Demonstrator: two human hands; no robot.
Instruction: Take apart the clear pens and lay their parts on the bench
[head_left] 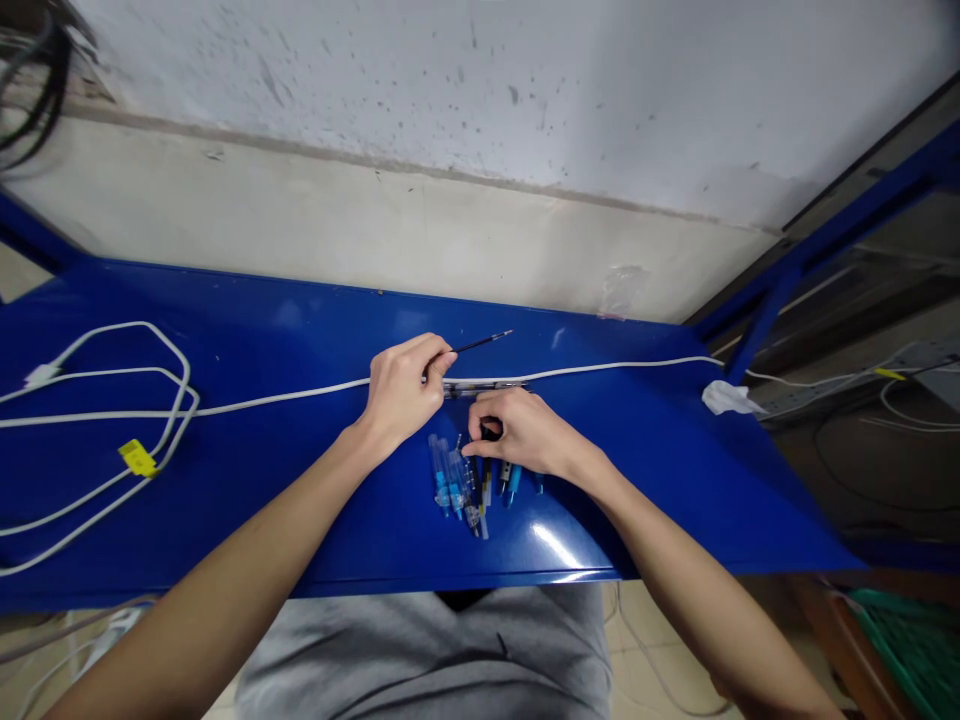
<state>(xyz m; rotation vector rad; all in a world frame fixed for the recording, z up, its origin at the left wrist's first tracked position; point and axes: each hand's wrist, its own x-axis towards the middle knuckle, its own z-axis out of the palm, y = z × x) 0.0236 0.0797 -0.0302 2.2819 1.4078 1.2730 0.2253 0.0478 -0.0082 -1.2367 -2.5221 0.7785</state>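
Between both hands (465, 410), white cable (285, 398) crosses pens (465, 480).

Even, fairly bright indoor light falls from above, leaving soft shadows under the forearms. The glossy blue table (247, 480) throws back a white glare patch near its front edge and fainter sheen toward the wall (480, 110). Wide-angle distortion bows the table edges and stretches the corners. The centre is sharp; the outer margins look softer, and the upper left corner is dim
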